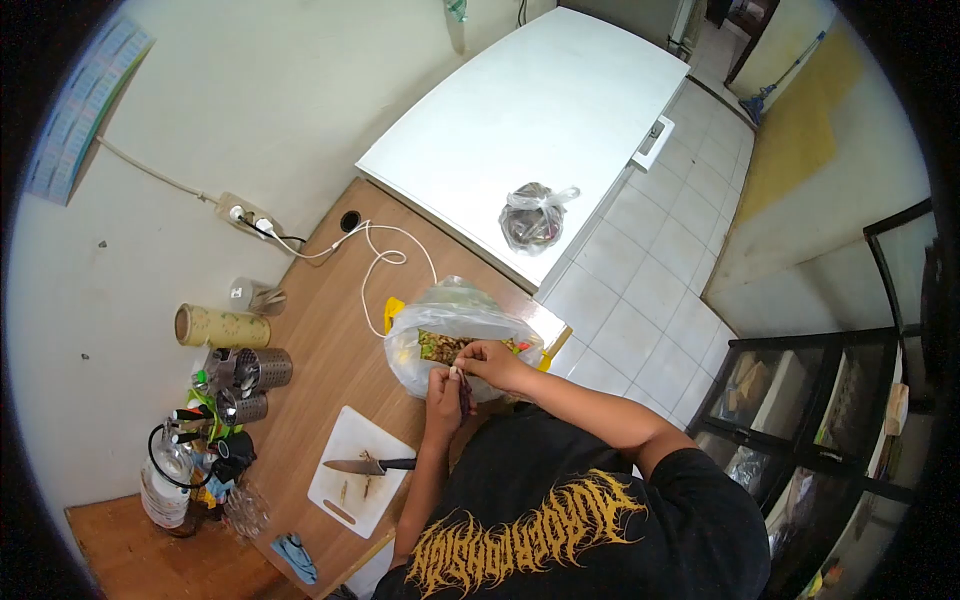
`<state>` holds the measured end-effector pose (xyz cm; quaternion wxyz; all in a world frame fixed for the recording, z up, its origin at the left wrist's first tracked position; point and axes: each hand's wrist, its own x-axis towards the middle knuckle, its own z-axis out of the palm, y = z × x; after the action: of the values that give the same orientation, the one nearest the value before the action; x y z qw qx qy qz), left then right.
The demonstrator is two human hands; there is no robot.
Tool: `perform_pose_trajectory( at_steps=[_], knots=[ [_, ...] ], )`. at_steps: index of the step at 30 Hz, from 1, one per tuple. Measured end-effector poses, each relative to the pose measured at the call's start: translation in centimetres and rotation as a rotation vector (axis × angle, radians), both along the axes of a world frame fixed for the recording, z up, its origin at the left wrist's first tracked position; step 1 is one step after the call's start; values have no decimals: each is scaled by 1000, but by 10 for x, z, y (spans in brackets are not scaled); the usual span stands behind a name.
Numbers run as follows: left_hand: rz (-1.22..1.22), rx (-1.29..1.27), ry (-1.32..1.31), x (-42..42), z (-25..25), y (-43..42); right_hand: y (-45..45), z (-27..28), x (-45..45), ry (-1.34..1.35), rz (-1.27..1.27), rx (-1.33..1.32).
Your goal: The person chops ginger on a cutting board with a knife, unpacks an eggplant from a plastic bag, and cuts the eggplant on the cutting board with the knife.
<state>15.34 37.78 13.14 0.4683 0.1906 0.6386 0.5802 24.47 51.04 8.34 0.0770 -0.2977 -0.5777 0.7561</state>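
My left hand (pixel 444 399) is closed around a small, dark purplish piece (pixel 465 394), too small to name for certain. My right hand (pixel 491 364) meets it at the fingertips, pinching at the top where a pale bit shows. Both hands are over the near side of an open, whitish plastic bag (pixel 405 358), with brown and green contents (pixel 440 347) visible inside. To the left of my forearm lies a white cutting board (pixel 345 440), bearing a knife (pixel 358 467) with a black handle and some brownish scraps.
A tied clear bag (pixel 533 217) of dark contents sits on the white surface (pixel 520 100) beyond. Along the wall stand metal utensil holders (pixel 265 368), a patterned roll (pixel 222 326) and a large bottle (pixel 168 488). A white cable (pixel 385 257) loops across the wooden table (pixel 320 370). A blue cloth (pixel 294 557) is near its edge.
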Motion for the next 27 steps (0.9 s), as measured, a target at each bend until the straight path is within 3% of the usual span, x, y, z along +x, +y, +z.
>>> perform_pose_trajectory(
  at_steps=[3, 5, 6, 8, 11, 17, 27],
  knots=[
    [-25, -25, 13, -3, -2, -4, 0, 19, 2, 50, 18, 103],
    [-30, -45, 128, -6, -2, -5, 2, 42, 5, -94, 62, 525],
    [-25, -46, 128, -7, 1, -4, 5, 48, 6, -93, 66, 525],
    [-134, -116, 513, -9, 7, -2, 8, 53, 7, -103, 215, 644],
    [-153, -112, 655, -6, 17, 4, 3, 43, 2, -66, 218, 693],
    [-152, -111, 671, -1, 20, 7, -7, 38, 5, 90, 51, 674],
    [-163, -159, 644, 3, -5, 3, -17, 16, 10, 80, -68, 664]
  ],
)
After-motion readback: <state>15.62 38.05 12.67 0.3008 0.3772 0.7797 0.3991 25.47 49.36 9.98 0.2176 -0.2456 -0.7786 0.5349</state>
